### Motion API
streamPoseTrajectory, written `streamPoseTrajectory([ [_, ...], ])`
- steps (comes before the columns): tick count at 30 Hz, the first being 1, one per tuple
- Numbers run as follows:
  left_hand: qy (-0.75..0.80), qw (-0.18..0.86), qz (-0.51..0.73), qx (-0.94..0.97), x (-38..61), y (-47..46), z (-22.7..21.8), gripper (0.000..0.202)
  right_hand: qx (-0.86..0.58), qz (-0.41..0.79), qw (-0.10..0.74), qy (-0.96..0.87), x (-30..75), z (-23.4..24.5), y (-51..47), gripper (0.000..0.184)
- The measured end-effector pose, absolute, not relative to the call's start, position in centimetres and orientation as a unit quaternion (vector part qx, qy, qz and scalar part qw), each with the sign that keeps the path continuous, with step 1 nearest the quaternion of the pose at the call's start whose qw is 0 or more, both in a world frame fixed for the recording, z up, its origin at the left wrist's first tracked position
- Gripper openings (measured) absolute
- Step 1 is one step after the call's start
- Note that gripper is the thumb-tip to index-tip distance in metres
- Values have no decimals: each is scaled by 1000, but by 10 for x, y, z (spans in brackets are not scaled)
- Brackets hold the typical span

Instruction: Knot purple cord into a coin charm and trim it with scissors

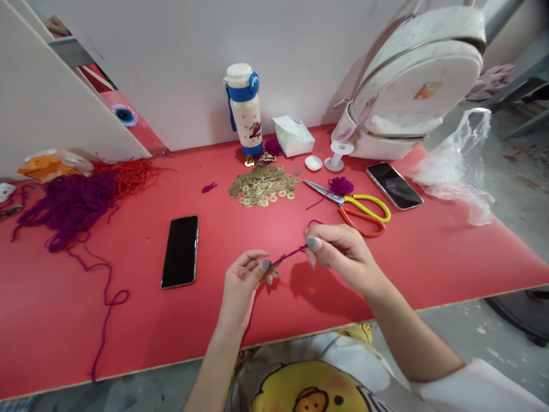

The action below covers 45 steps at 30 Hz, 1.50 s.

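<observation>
A short purple cord (290, 253) is stretched between my two hands above the red table (450, 252). My left hand (245, 281) pinches its lower end with fingers closed. My right hand (338, 252) pinches the upper end, and a small loop of the cord sticks up past my thumb. Behind my hands lies a pile of brass coins with holes (262, 186). Scissors with yellow and orange handles (354, 207) lie just beyond my right hand, beside a small ball of purple yarn (342, 185).
A black phone (180, 250) lies left of my hands, another phone (394, 185) at the right. Purple yarn (68, 206) and orange yarn (128, 174) are heaped at the left. A bottle (244, 109), tissue pack (293, 135), empty spool (338, 154), white backpack (412, 86) and plastic bag (458, 166) stand at the back.
</observation>
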State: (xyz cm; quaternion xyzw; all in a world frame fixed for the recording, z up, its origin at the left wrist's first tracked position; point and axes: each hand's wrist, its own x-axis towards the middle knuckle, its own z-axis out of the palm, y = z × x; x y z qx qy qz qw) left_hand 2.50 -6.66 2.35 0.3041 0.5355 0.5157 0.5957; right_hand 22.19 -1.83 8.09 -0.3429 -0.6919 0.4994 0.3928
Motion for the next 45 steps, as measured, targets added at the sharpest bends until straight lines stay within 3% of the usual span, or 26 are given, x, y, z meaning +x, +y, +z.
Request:
streamPoseTrajectory([
  [3, 551, 551, 447, 440, 23, -65, 27, 25, -294, 489, 336, -749, 218, 92, -18, 41],
  [8, 505, 456, 474, 559, 23, -61, 45, 25, -294, 450, 293, -791, 211, 97, -16, 35],
  [13, 446, 511, 448, 582, 34, -57, 54, 40, -346, 453, 313, -760, 210, 95, -12, 37],
  [25, 399, 711, 459, 353, 42, -59, 44, 38, -411, 432, 398, -697, 220, 82, 2, 44],
  [33, 408, 691, 497, 330, 35, -58, 39, 32, -422, 444, 387, -689, 229, 66, -2, 43],
  [39, 464, 572, 494, 462, 16, -61, 45, 30, -416, 438, 268, -751, 241, 58, -11, 41],
  [42, 490, 547, 430, 525, 5, -62, 54, 31, -417, 420, 192, -783, 243, 58, -13, 40],
  [45, 500, 542, 369, 566, -3, -62, 61, 33, -444, 392, 173, -787, 239, 59, -13, 34],
])
